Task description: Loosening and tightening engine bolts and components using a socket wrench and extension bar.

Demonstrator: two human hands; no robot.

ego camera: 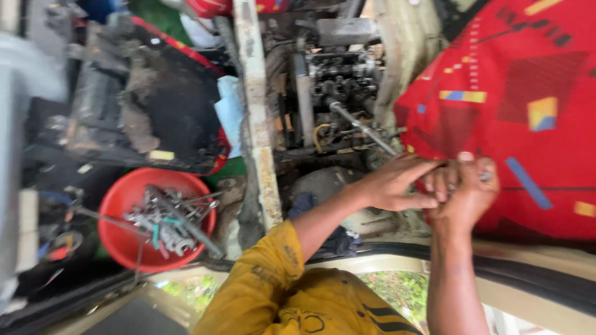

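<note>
Both bare forearms reach forward, left hand (397, 183) and right hand (467, 189) meeting, fingers curled together.

Daylight falls on an opened vehicle interior, the view blurred by motion. An exposed engine (338, 80) sits at centre. Right of it spreads a red patterned seat cover (515, 105); left of it runs a worn pale metal beam (256, 111), then dark grimy flooring (155, 105). Below the engine, what may be a window (397, 288) shows green foliage.
</note>
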